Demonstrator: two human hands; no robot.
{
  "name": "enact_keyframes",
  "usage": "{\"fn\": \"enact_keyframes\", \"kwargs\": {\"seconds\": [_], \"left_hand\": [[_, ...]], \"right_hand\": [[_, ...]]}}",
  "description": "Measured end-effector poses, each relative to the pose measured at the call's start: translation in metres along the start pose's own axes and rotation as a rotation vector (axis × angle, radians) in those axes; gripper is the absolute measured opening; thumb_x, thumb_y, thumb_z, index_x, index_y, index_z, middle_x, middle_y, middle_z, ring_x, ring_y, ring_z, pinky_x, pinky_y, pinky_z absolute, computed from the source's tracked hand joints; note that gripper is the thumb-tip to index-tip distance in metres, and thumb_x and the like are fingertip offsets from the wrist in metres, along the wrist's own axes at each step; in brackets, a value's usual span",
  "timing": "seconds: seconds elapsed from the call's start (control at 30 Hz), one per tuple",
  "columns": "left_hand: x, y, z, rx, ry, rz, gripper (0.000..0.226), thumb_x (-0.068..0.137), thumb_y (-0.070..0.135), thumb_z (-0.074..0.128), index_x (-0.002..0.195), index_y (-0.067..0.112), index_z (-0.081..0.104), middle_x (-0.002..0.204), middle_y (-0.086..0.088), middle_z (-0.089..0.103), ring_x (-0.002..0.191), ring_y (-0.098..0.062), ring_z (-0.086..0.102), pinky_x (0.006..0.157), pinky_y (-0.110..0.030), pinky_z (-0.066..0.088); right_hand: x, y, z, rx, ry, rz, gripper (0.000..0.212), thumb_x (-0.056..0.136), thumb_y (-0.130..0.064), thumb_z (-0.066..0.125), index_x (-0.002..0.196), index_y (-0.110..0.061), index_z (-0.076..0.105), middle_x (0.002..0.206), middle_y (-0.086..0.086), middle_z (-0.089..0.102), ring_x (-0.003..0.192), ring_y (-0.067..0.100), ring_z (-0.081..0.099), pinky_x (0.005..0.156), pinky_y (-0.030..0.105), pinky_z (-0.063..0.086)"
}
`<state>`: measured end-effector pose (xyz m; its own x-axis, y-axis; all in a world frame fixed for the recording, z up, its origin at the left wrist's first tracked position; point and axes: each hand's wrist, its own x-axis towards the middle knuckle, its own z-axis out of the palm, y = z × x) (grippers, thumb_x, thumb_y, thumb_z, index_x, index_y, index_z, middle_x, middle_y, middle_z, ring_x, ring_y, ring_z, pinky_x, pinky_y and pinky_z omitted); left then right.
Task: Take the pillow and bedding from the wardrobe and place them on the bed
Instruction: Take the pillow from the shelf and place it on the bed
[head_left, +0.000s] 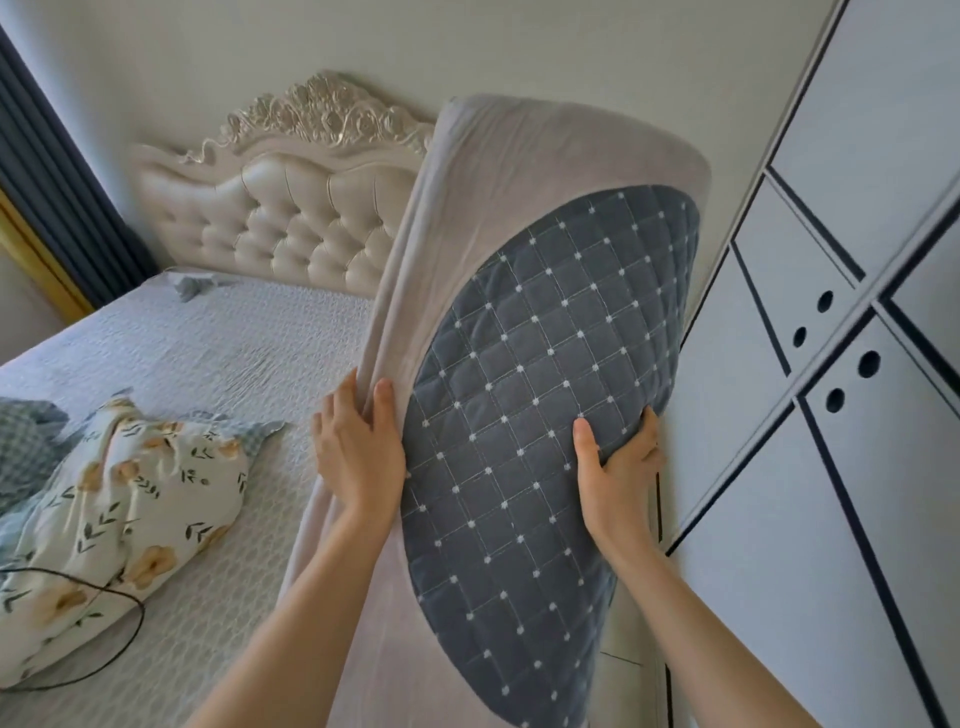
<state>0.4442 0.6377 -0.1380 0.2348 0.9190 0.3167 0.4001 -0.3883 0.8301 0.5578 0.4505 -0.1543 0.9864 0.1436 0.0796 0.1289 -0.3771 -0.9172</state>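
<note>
— Where is the pillow (540, 395) at this moment?

— Up in the air, held by both hands between the bed (218, 364) and the wardrobe (831, 364). It stands on end and tilts, its grey quilted face with white dots turned toward the camera, its pale beige cover wrapping the top and the left side.

— And how do the hands sit on it?

— The left hand (358, 452) pinches the folds of beige cloth at the pillow's left edge, thumb on the near side and fingers curled behind. The right hand (618, 467) grips the right edge of the quilted face, thumb pressed on the front, fingers wrapped round the back.

— What lies on the bed?

— A floral pillow (135, 504) with orange blooms and dark leaves rests near the bed's left edge, partly over some blue checked bedding (26, 441). A thin dark cord (124, 613) loops across its lower end. A small bluish scrap of cloth (192, 286) lies by the top edge, just under the tufted cream headboard (291, 218).

— And the wardrobe?

— Its white doors, trimmed in dark lines, are shut on the right. A dark curtain (47, 182) hangs at the far left.
</note>
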Motion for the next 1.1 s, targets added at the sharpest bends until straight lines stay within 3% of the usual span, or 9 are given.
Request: {"fn": "enact_keyframes", "kwargs": {"seconds": [0.17,0.33,0.43,0.57,0.7,0.83,0.97,1.03,1.1], "left_hand": [[0.029,0.022,0.079,0.059,0.033,-0.033,0.042,0.099,0.047,0.043,0.13,0.021,0.053,0.113,-0.001,0.067,0.106,-0.026,0.054,0.089,-0.042,0.039],[0.063,0.054,0.152,0.071,0.065,-0.066,0.022,0.1,0.04,0.045,0.103,0.023,0.058,0.087,0.005,0.064,0.091,-0.02,0.05,0.085,-0.046,0.043],[0.087,0.064,0.187,0.089,0.092,-0.047,0.018,0.1,0.032,0.047,0.089,0.02,0.055,0.079,0.006,0.059,0.085,-0.02,0.05,0.077,-0.04,0.04],[0.12,0.07,0.227,0.141,0.099,-0.019,0.016,0.099,0.024,0.049,0.082,0.022,0.048,0.077,0.009,0.056,0.079,-0.019,0.048,0.072,-0.037,0.036],[0.152,0.064,0.265,0.168,0.114,0.032,0.014,0.097,0.023,0.051,0.083,0.021,0.051,0.077,0.009,0.058,0.078,-0.015,0.048,0.07,-0.033,0.032],[0.193,0.051,0.302,0.202,0.045,0.117,0.014,0.097,0.024,0.051,0.083,0.02,0.052,0.078,0.003,0.061,0.078,-0.017,0.051,0.069,-0.035,0.037],[0.242,0.043,0.35,0.232,-0.046,0.185,0.015,0.096,0.025,0.052,0.083,0.018,0.054,0.078,0.002,0.06,0.077,-0.02,0.053,0.064,-0.035,0.039],[0.265,0.041,0.372,0.253,-0.096,0.213,0.015,0.095,0.024,0.053,0.084,0.015,0.056,0.08,0.0,0.06,0.076,-0.02,0.053,0.063,-0.033,0.036],[0.286,0.037,0.392,0.284,-0.142,0.237,0.015,0.095,0.024,0.054,0.085,0.014,0.058,0.081,0.001,0.06,0.074,-0.019,0.052,0.063,-0.032,0.034]], "right_hand": [[0.089,0.018,0.016,0.068,-0.082,0.068,0.088,0.088,-0.052,0.057,0.151,-0.022,0.004,0.149,0.014,0.016,0.128,0.03,0.039,0.107,0.042,0.036],[0.179,0.03,0.028,0.071,-0.157,0.133,0.086,0.085,-0.06,0.055,0.148,-0.027,0.006,0.15,0.013,0.013,0.124,0.033,0.043,0.104,0.048,0.04],[0.221,0.032,0.038,0.102,-0.187,0.203,0.082,0.087,-0.057,0.053,0.147,-0.02,0.01,0.149,0.015,0.015,0.125,0.031,0.038,0.104,0.041,0.034],[0.264,0.038,0.056,0.15,-0.241,0.289,0.081,0.09,-0.054,0.05,0.146,-0.015,0.007,0.149,0.014,0.014,0.109,0.021,0.038,0.096,0.031,0.03],[0.293,0.054,0.085,0.132,-0.302,0.345,0.09,0.088,-0.063,0.045,0.148,-0.017,-0.003,0.152,0.015,0.017,0.13,0.029,0.038,0.106,0.038,0.033],[0.321,0.058,0.119,0.174,-0.261,0.585,0.092,0.088,-0.064,0.045,0.149,-0.01,0.001,0.15,0.017,0.027,0.134,0.033,0.036,0.109,0.043,0.032],[0.36,0.062,0.163,0.418,-0.242,0.922,0.11,0.052,-0.093,0.048,0.139,-0.035,0.014,0.137,0.002,0.045,0.121,0.033,0.05,0.101,0.059,0.041],[0.382,0.068,0.184,0.48,-0.216,1.049,0.1,0.059,-0.087,0.051,0.137,-0.035,0.019,0.127,0.001,0.049,0.115,0.035,0.054,0.095,0.064,0.043],[0.401,0.067,0.203,0.474,-0.23,1.162,0.108,0.052,-0.086,0.053,0.141,-0.032,0.025,0.13,0.004,0.052,0.113,0.038,0.055,0.09,0.069,0.043]]}}
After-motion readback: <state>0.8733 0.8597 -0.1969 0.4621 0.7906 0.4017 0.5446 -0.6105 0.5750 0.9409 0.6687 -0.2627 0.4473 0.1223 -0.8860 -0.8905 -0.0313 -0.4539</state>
